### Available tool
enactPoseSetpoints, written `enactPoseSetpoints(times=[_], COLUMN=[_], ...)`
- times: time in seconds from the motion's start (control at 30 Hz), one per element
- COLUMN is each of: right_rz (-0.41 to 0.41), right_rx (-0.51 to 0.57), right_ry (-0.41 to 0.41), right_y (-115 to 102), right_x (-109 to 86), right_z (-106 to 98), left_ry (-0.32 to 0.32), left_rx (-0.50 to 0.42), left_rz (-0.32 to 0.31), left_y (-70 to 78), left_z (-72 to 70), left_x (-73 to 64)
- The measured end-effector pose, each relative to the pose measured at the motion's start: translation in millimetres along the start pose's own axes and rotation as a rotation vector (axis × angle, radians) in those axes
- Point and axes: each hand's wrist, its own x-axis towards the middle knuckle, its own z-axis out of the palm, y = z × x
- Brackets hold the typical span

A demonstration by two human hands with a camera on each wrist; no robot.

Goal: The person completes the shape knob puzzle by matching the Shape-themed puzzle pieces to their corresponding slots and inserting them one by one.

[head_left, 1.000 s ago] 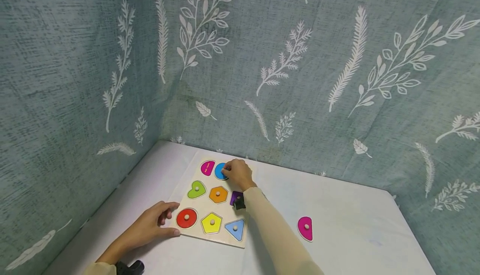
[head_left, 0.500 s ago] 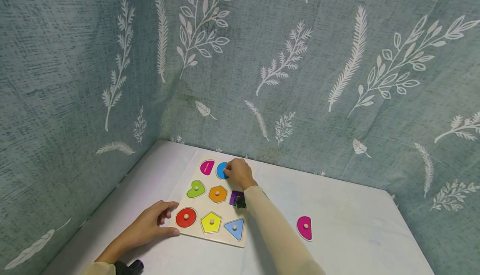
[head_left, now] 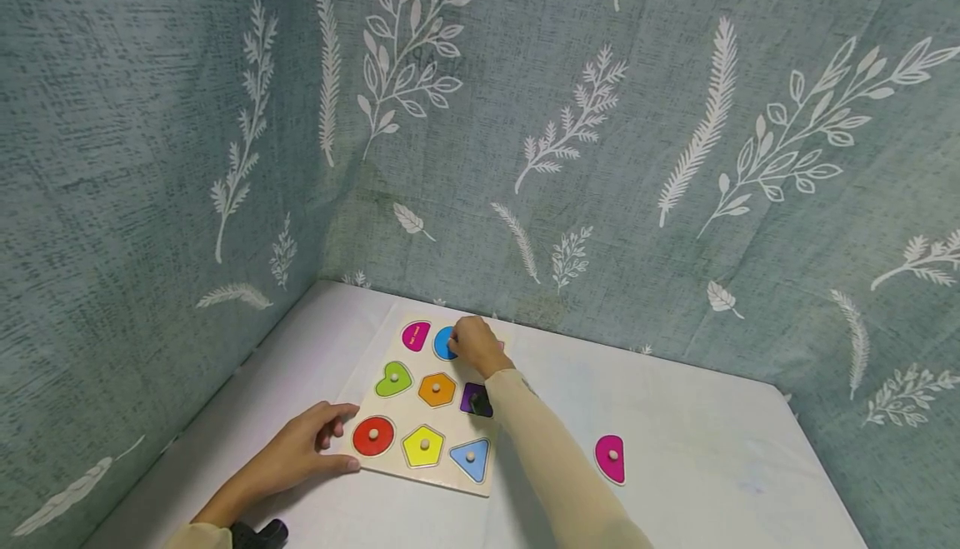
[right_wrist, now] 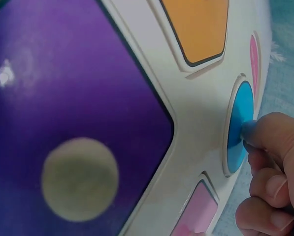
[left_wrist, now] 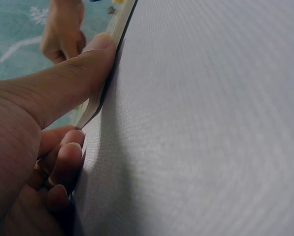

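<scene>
A wooden shape puzzle board [head_left: 408, 409] lies on the white table. My left hand [head_left: 303, 446] holds its near-left corner, the thumb along the board's edge in the left wrist view. My right hand [head_left: 480, 344] pinches the knob of a blue rounded piece [right_wrist: 241, 123] in the board's far row. That piece lies within its recess outline; the hand hides part of it in the head view. Beside it is a magenta half-round recess [head_left: 416, 336] with printed lettering. A magenta half-round piece [head_left: 611, 459] with a knob lies on the table, right of the board.
The board also bears a green heart [head_left: 393, 379], an orange hexagon [head_left: 437, 389], a red circle [head_left: 372, 436], a yellow pentagon [head_left: 423, 447], a blue triangle [head_left: 471, 459], a purple piece [right_wrist: 87, 93] and a pink piece [right_wrist: 198, 211]. Patterned cloth [head_left: 562, 224] hangs behind.
My right hand has shifted slightly to the right with the blue rounded piece between its fingertips. The left hand stays at the board's corner.
</scene>
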Motion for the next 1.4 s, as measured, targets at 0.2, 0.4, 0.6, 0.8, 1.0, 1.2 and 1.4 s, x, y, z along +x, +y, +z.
enactPoseSetpoints(times=[0.2, 0.4, 0.6, 0.8, 1.0, 1.2, 1.4], right_rz=[-0.032, -0.028, -0.016, -0.017, -0.013, -0.025, -0.03], right_rx=[-0.032, -0.038, -0.046, -0.034, 0.005, 0.015, 0.023], right_ry=[-0.013, -0.012, 0.003, 0.03, 0.055, 0.084, 0.086], right_y=[-1, -2, 0, 1, 4, 6, 3], right_x=[-0.1, 0.4, 1.7, 2.0, -0.8, -0.6, -3.1], right_z=[-4, -5, -1, 2, 5, 9, 8], left_ry=[-0.007, -0.003, -0.006, -0.004, -0.005, -0.001, 0.0], left_rx=[-0.008, -0.008, -0.012, -0.018, -0.02, -0.013, -0.009], left_rz=[-0.009, -0.036, -0.049, -0.051, -0.048, -0.043, -0.028], left_y=[2.0, 1.4, 1.9, 3.9, 2.1, 3.2, 3.3], left_z=[-0.2, 1.3, 1.2, 0.1, 0.7, 0.5, -0.4], left_x=[-0.7, 0.3, 0.7, -0.5, -0.8, -0.5, -1.3])
